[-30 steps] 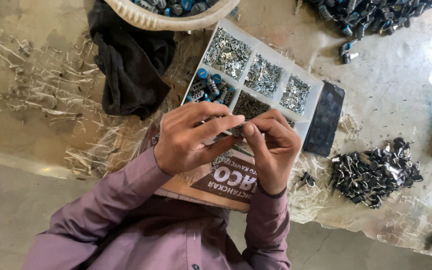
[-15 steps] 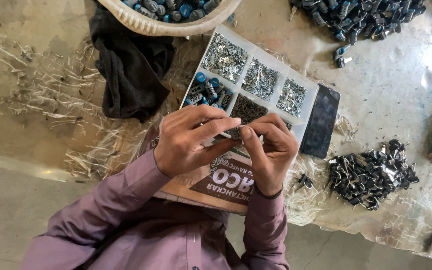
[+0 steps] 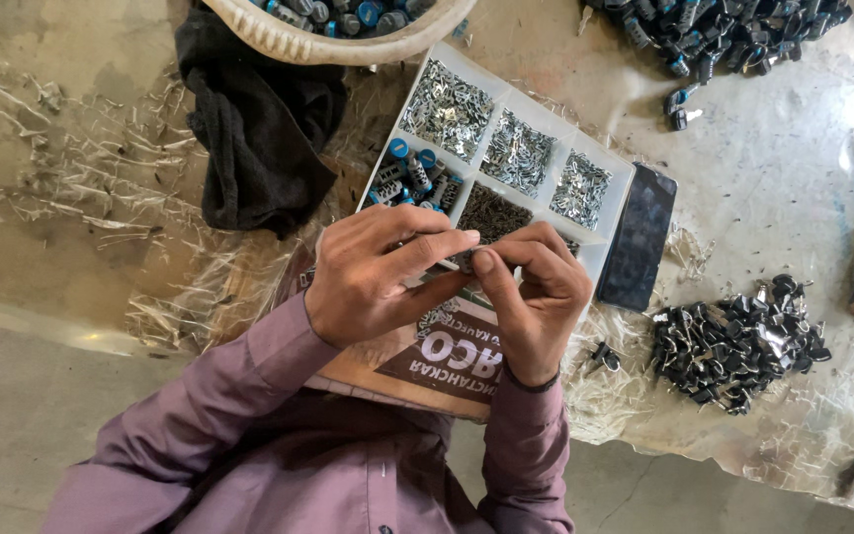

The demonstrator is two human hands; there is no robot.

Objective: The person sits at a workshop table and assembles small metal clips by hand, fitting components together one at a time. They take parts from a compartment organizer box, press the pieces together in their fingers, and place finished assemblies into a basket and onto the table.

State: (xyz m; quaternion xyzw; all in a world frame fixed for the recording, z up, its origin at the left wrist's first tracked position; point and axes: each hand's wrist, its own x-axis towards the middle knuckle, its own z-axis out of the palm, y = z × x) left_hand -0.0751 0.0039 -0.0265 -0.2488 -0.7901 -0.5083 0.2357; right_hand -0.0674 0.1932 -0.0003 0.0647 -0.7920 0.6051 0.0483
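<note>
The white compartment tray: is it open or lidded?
Open: the white compartment tray shows its small metal parts uncovered; no lid is visible on it.

You've got one view only, from the camera on your head, looking almost straight down. It sits close: your left hand (image 3: pixel 373 272) and right hand (image 3: pixel 536 292) meet at centre frame, your sleeves running off the bottom edge. The table (image 3: pixel 773 198) fills the top and both sides. Its near edge crosses low, with the floor (image 3: pixel 12 415) showing bottom left.
</note>
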